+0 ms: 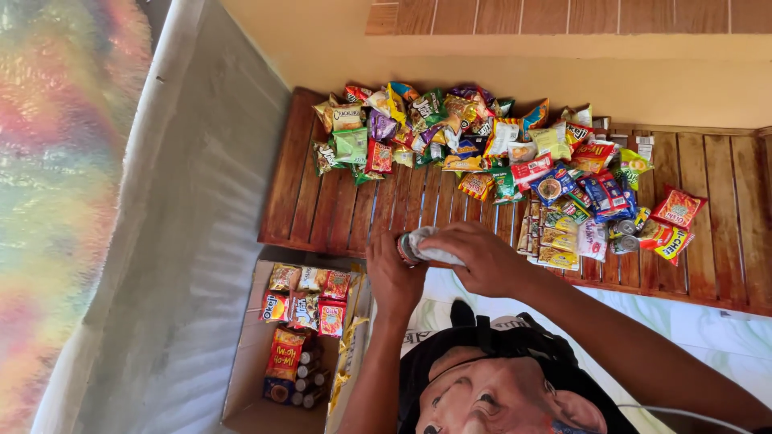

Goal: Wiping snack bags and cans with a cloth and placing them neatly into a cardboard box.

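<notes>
2 hands meet at the wooden bench's (338, 217) near edge. I see left hand (392, 277) gripping a small can (407, 247), right hand (481, 257) pressing a white cloth (430, 245) over it. Bare slats left; snack packets (482, 153) crowd behind; cardboard box (249, 378) below.

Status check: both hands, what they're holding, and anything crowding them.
Left hand grips a small can. Right hand presses a white cloth over it. Snack packets piled on the wooden slatted bench beyond; cardboard box below left. Nothing blocking.
</notes>
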